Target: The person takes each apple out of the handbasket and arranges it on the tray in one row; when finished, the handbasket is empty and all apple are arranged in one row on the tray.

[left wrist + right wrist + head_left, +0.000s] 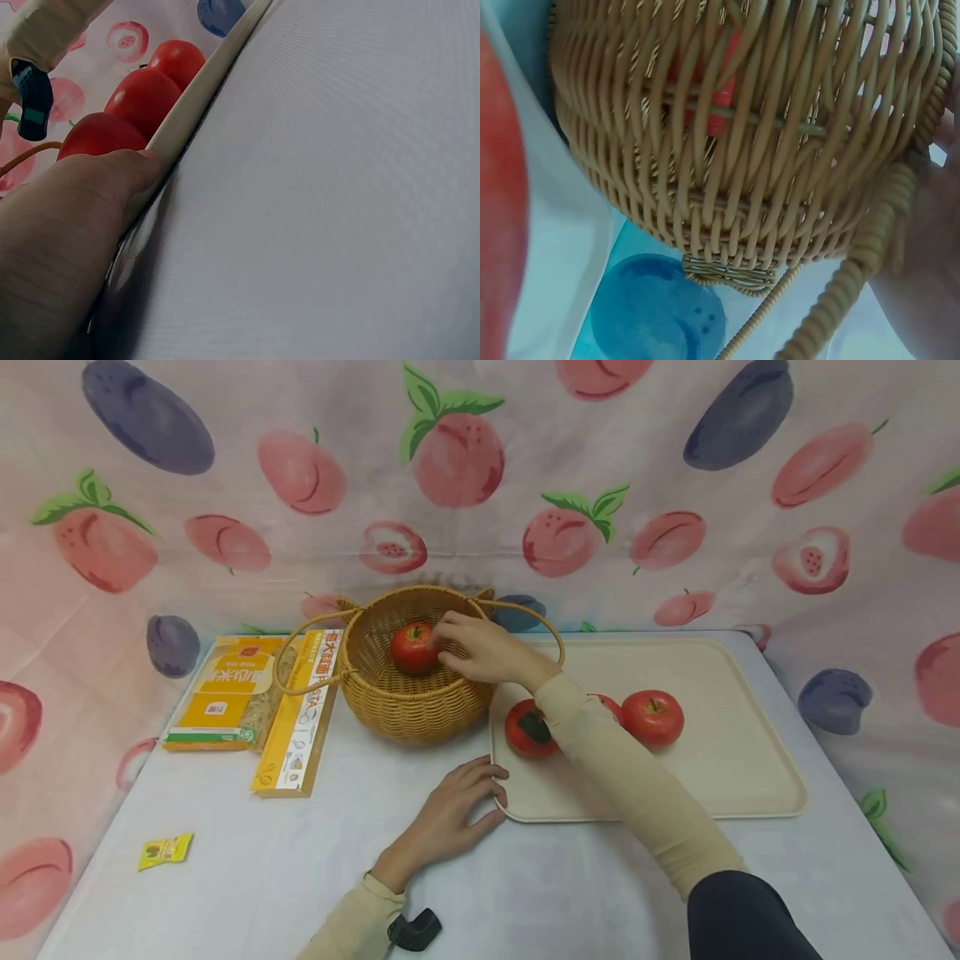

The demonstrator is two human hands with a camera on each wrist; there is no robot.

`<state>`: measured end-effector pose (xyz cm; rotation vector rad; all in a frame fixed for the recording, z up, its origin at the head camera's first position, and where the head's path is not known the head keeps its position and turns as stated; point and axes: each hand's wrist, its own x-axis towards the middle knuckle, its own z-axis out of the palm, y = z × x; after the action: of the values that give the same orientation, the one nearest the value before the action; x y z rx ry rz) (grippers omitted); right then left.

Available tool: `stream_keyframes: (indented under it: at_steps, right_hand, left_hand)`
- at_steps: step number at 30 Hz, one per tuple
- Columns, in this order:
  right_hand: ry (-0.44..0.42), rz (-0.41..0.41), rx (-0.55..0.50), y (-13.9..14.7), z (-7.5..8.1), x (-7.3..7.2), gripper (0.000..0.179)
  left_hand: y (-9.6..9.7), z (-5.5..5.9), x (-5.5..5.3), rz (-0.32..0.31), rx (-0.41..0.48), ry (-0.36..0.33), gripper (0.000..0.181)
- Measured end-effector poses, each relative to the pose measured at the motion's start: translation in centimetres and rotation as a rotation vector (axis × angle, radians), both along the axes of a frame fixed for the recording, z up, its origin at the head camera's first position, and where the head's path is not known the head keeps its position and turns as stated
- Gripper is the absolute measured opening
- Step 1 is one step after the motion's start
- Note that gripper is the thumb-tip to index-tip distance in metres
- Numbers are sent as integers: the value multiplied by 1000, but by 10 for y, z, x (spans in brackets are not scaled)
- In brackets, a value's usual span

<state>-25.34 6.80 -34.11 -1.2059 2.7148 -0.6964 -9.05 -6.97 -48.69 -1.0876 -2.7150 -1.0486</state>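
My right hand [487,647] reaches into a woven wicker basket [416,718], its thumb parted from loosely bent fingers. The fingertips are right at the side of a red apple [412,652] that sits inside. In the right wrist view, red shows through the basket weave [742,165], and part of the hand is at the right edge. My left hand [457,814] grips the near left corner of a cream tray [735,760]; in the left wrist view its thumb [127,169] lies on the rim. On the tray are more red apples [652,720], one partly hidden behind my right forearm.
Left of the basket lie a yellow pasta box [300,718] and a yellow food packet [225,693]. A small yellow wrapped packet [165,851] is at the table's left front. The basket's loop handles [551,622] stick out on both sides. A fruit-print cloth [585,460] hangs behind.
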Motion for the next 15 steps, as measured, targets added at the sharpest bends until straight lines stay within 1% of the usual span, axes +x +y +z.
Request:
stream_keyframes:
  at_steps: [7,15]
  right_hand:
    - [-29,-14,68,-8,2,-4,30]
    - [-36,-16,145,-19,4,-14,27]
  left_hand:
    - [0,1,0,-7,-8,-31,7]
    - [0,1,0,-4,-8,9,8]
